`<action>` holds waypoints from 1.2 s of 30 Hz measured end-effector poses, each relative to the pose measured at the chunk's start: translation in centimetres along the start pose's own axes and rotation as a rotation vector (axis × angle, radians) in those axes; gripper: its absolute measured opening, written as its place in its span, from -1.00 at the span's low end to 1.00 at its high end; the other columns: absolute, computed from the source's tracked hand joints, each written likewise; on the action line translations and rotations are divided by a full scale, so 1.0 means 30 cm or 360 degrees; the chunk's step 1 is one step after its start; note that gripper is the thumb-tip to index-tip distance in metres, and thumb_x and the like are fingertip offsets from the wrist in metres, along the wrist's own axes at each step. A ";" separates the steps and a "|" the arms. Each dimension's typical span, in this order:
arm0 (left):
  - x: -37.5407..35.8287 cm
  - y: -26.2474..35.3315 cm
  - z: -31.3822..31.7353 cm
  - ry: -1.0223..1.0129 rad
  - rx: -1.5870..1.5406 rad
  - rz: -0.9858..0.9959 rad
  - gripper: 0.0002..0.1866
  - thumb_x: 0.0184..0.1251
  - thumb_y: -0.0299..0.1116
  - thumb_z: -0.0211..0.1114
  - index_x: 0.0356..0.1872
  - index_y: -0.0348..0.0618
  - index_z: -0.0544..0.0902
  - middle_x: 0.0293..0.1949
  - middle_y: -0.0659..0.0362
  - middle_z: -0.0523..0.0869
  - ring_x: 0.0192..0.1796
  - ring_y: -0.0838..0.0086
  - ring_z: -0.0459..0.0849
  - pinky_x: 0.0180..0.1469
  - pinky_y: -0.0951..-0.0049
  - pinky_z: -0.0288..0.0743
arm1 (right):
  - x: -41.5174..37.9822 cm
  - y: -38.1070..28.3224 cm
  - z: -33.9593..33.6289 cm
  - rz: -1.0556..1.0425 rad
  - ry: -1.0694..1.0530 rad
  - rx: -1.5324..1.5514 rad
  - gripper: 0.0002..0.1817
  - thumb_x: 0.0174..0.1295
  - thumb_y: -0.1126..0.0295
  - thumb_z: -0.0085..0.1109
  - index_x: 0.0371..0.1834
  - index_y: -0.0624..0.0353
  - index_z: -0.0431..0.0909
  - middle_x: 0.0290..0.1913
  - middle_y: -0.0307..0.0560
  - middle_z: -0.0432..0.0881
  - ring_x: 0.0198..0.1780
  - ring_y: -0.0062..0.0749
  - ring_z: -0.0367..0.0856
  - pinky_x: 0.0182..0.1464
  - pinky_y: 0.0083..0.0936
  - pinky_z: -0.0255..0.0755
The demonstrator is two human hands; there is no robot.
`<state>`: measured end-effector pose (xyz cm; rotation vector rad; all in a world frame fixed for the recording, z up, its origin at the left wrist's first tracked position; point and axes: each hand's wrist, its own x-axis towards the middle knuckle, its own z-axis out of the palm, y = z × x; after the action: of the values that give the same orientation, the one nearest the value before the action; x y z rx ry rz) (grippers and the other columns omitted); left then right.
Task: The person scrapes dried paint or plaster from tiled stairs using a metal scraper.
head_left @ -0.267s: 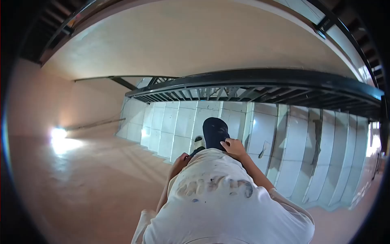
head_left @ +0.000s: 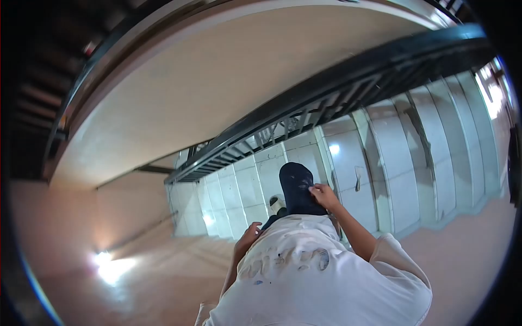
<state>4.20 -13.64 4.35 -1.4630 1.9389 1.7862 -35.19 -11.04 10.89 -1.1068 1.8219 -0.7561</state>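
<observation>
A raised knee in dark navy trousers (head_left: 295,185) with pale smudges fills the middle of the view. My right hand (head_left: 326,196) rests against the right side of that knee, its fingertips pinched on the trouser cloth. On the other side, my left hand (head_left: 248,239) is near the hem of my white T-shirt (head_left: 321,288) and beside the dark cloth. Its fingers are loosely bent and slightly apart, with nothing visible in them. A light-coloured shoe (head_left: 277,204) shows below, partly hidden by the leg.
White tiled stairs (head_left: 391,146) run across the view beneath me. A dark metal railing (head_left: 304,98) borders their far side, with a beige wall (head_left: 179,81) beyond. A small dark mark or object (head_left: 358,182) lies on one step. Bright light glares on the pinkish wall (head_left: 70,217) at left.
The view has tilted, so the railing now slopes up to the right. The raised knee reaches further out of the shirt. My left hand's fingers have loosened; my right hand stays at the knee.
</observation>
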 end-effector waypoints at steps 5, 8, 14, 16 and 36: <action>0.064 0.553 -0.240 -0.0031 0.0105 0.0493 -0.60 0.48 -0.31 0.28 0.26 -0.14 0.49 0.05 0.15 0.63 0.08 0.44 0.60 0.14 0.40 0.48 | -0.204 0.357 0.009 0.0464 0.0647 -0.0294 -0.74 0.30 0.22 0.16 -0.21 0.23 0.60 -0.30 0.22 0.67 -0.18 0.19 0.64 -0.07 -0.03 0.49; 0.197 1.015 -0.377 -0.0094 0.0288 0.0865 -0.58 0.45 -0.35 0.28 0.28 -0.13 0.49 0.13 0.12 0.60 0.13 0.37 0.58 0.13 0.39 0.48 | -0.309 0.437 -0.004 0.0700 0.0823 -0.0238 -0.74 0.26 0.25 0.17 -0.18 0.24 0.59 -0.22 0.21 0.64 -0.09 0.17 0.63 -0.01 -0.02 0.49; 0.605 1.556 -0.552 0.0510 0.0786 0.1596 -0.33 0.35 -0.19 0.38 0.42 -0.12 0.35 0.40 0.07 0.40 0.42 0.23 0.34 0.31 0.20 0.31 | -0.295 0.584 0.219 0.1147 0.0804 -0.0047 -0.71 0.25 0.23 0.13 -0.14 0.24 0.59 -0.08 0.24 0.57 -0.01 0.18 0.59 0.02 -0.01 0.49; 0.832 1.620 -0.564 0.0708 0.0956 0.1728 -0.20 0.29 -0.15 0.44 0.48 -0.14 0.26 0.44 0.07 0.35 0.46 0.20 0.27 0.37 0.16 0.22 | -0.186 0.697 0.256 0.1279 0.0904 0.0074 -0.70 0.26 0.23 0.10 -0.13 0.25 0.59 -0.08 0.25 0.57 -0.01 0.21 0.59 0.03 0.00 0.49; 1.058 1.581 -0.854 0.1111 0.1454 0.1772 -0.27 0.21 -0.41 0.53 0.28 -0.37 0.26 0.08 -0.10 0.56 -0.04 0.29 0.62 0.08 0.29 0.57 | 0.453 1.300 -0.054 0.1740 0.1624 -0.0470 -0.60 0.27 0.33 0.23 0.19 0.01 0.52 0.14 0.01 0.52 0.17 0.04 0.46 0.11 0.02 0.35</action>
<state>-32.83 -59.98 24.20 -0.6650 3.5919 0.1089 -55.08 -6.65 -25.06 0.3734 2.9745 -0.3482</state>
